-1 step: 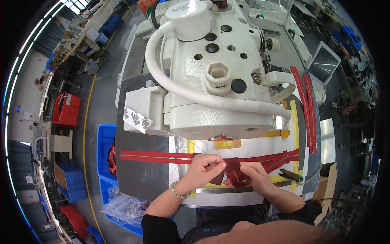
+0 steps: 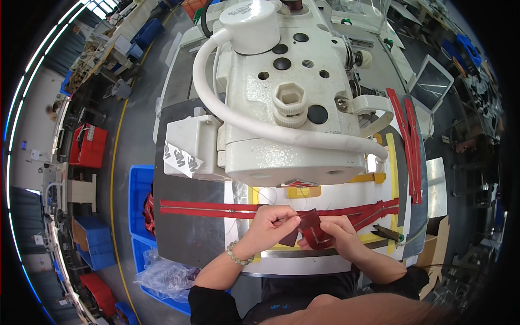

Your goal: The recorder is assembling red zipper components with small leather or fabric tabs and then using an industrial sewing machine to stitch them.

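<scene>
My left hand (image 2: pixel 271 226) is closed in a pinch, its fingertips meeting at the left edge of a small dark red, leather-like tab (image 2: pixel 310 219). On the other side, my right hand (image 2: pixel 342 234) grips the same tab by thumb and fingers, where it joins a folded end of red zipper tape. Below the left fingertips hangs a dark maroon flap (image 2: pixel 288 238). Behind both hands a long red zipper (image 2: pixel 197 209) with metal teeth lies across the work surface. The fingers' undersides are hidden.
A large white sewing machine head (image 2: pixel 292 157) overhangs the work area, with a yellow block (image 2: pixel 304 192) below it. Dark thread snips (image 2: pixel 386 233) lie right of my hand. More red zippers (image 2: pixel 403 141) hang farther right. Blue bins (image 2: pixel 142 216) stand at left, one holding clear plastic (image 2: pixel 168 276).
</scene>
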`<act>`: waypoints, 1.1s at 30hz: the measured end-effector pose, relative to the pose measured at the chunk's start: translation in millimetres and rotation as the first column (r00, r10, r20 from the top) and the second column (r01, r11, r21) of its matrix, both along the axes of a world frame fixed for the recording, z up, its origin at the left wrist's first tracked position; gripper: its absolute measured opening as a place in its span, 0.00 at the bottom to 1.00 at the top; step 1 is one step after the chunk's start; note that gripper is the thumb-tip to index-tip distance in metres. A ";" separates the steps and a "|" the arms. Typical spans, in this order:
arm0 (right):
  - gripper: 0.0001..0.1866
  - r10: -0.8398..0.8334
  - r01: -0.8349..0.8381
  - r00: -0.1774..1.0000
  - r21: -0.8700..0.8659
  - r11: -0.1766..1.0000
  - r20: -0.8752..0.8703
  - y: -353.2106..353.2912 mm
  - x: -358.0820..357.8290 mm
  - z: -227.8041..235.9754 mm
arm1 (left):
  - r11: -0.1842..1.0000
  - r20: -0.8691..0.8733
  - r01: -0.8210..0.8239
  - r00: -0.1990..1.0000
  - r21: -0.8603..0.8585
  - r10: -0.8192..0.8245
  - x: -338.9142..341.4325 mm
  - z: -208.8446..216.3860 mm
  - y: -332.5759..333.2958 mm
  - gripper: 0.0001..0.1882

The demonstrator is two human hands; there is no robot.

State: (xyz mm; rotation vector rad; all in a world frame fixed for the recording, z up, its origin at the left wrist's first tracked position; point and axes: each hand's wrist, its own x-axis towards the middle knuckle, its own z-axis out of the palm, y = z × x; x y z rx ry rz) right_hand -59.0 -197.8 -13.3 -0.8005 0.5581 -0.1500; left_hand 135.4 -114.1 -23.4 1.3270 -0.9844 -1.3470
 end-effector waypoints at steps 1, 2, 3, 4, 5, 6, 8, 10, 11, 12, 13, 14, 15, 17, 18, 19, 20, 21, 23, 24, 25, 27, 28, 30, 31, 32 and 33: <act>0.18 0.003 -0.003 1.000 -0.012 1.000 0.012 -0.1 -0.1 1.2 | 1.000 0.008 -0.007 1.000 -0.016 0.007 -0.1 0.2 0.1 0.09; 0.18 0.006 -0.006 1.000 -0.026 1.000 0.025 -0.2 -0.1 2.0 | 1.000 0.005 -0.005 1.000 -0.017 0.005 -0.1 -1.0 0.2 0.09; 0.18 0.004 -0.003 1.000 -0.027 1.000 0.022 -0.1 -0.3 2.3 | 1.000 0.004 -0.009 1.000 -0.027 0.010 -0.2 -2.8 0.8 0.09; 0.18 0.008 -0.008 1.000 -0.037 0.999 0.013 0.2 -0.5 2.4 | 0.999 0.002 -0.014 1.000 -0.037 0.015 -0.3 -4.0 1.2 0.09; 0.18 0.012 -0.012 1.000 -0.047 0.999 0.003 0.2 -0.7 2.5 | 0.999 0.000 -0.011 1.000 -0.038 0.011 0.0 -3.4 0.7 0.09; 0.18 0.009 -0.009 1.000 -0.047 0.999 0.001 0.5 -0.8 2.4 | 1.000 0.003 -0.014 1.000 -0.014 0.014 0.4 -2.2 0.3 0.09; 0.18 0.010 -0.011 1.000 -0.073 0.997 -0.016 1.5 -0.7 2.2 | 1.000 0.005 -0.014 1.000 0.009 0.014 0.3 -3.0 0.1 0.09; 0.18 0.008 -0.010 1.000 -0.086 0.996 -0.015 2.1 -1.1 1.7 | 0.999 -0.015 -0.019 1.000 -0.035 0.019 -0.2 -7.3 1.2 0.09; 0.18 0.009 -0.010 1.000 -0.099 0.995 -0.012 1.8 -0.9 1.6 | 0.999 -0.017 -0.018 1.000 -0.035 0.017 0.0 -8.2 0.9 0.09; 0.18 0.008 -0.009 1.000 -0.099 0.995 -0.013 1.7 -0.4 1.8 | 0.999 -0.027 -0.018 0.999 -0.041 0.017 0.3 -8.9 0.7 0.09; 0.18 0.006 -0.007 1.000 -0.108 0.994 -0.012 1.5 0.2 2.2 | 0.999 -0.038 -0.020 0.999 -0.046 0.018 0.5 -9.7 0.5 0.09; 0.18 0.004 -0.005 1.000 -0.118 0.993 -0.009 1.3 0.3 2.8 | 0.999 -0.037 -0.019 0.999 -0.047 0.017 0.5 -9.8 0.5 0.09; 0.18 0.004 -0.005 1.000 -0.118 0.993 -0.008 1.0 0.1 3.3 | 0.999 -0.036 -0.016 0.999 -0.043 0.014 0.5 -9.9 0.6 0.10; 0.18 0.013 -0.014 1.000 -0.133 0.991 -0.008 0.2 0.3 3.3 | 0.999 -0.036 -0.014 0.999 -0.037 0.013 0.8 -10.3 0.6 0.10; 0.18 0.014 -0.015 1.000 -0.131 0.991 -0.008 -0.1 0.7 1.9 | 0.999 -0.029 -0.011 1.000 -0.037 0.010 1.4 -10.8 0.1 0.10; 0.18 0.010 -0.011 1.000 -0.126 0.992 -0.004 -0.4 1.0 -0.3 | 0.999 -0.022 -0.007 1.000 -0.038 0.006 1.9 -11.1 -0.4 0.10; 0.18 0.006 -0.006 1.000 -0.122 0.993 -0.001 -0.2 1.2 -1.1 | 0.999 -0.022 -0.008 1.000 -0.037 0.007 1.9 -11.1 -0.3 0.10; 0.18 0.007 -0.007 1.000 -0.121 0.993 -0.002 -0.1 1.6 -0.8 | 0.999 -0.032 -0.008 0.999 -0.031 0.007 1.8 -11.1 -0.4 0.10; 0.18 -0.004 0.004 1.000 -0.084 0.996 0.001 0.0 2.5 -0.4 | 1.000 -0.042 -0.008 0.999 -0.023 0.007 1.6 -11.4 -0.2 0.11; 0.18 -0.003 0.003 1.000 -0.083 0.997 0.001 -0.1 2.4 -1.0 | 1.000 -0.065 -0.008 0.998 -0.015 0.007 1.6 -11.8 0.1 0.11; 0.18 0.002 -0.002 1.000 -0.074 0.997 -0.002 -0.4 2.0 -2.0 | 1.000 -0.087 -0.008 0.996 -0.007 0.007 1.6 -12.0 0.3 0.11; 0.18 0.008 -0.008 1.000 -0.064 0.998 -0.005 -0.4 2.1 -3.7 | 1.000 -0.099 -0.001 0.995 0.008 0.002 2.1 -10.7 0.7 0.12; 0.18 0.007 -0.007 1.000 -0.054 0.999 -0.012 -0.3 2.3 -4.4 | 1.000 -0.110 0.007 0.994 0.022 -0.004 2.6 -9.5 0.7 0.12; 0.18 0.005 -0.006 1.000 -0.042 0.999 -0.020 -0.7 2.5 -5.0 | 0.999 -0.126 0.016 0.992 0.037 -0.011 3.8 -6.4 -0.1 0.12; 0.18 0.010 -0.010 1.000 -0.039 0.999 -0.021 -1.0 3.0 -4.7 | 0.998 -0.141 0.025 0.990 0.050 -0.018 4.1 -4.8 -0.5 0.12; 0.18 0.013 -0.014 1.000 -0.036 0.999 -0.021 -1.4 3.5 -4.1 | 0.998 -0.141 0.024 0.990 0.050 -0.017 3.7 -2.7 -1.1 0.12; 0.18 0.014 -0.015 1.000 -0.036 0.999 -0.022 -1.4 4.2 -4.1 | 0.998 -0.167 0.023 0.986 0.065 -0.012 3.2 -0.7 -1.5 0.12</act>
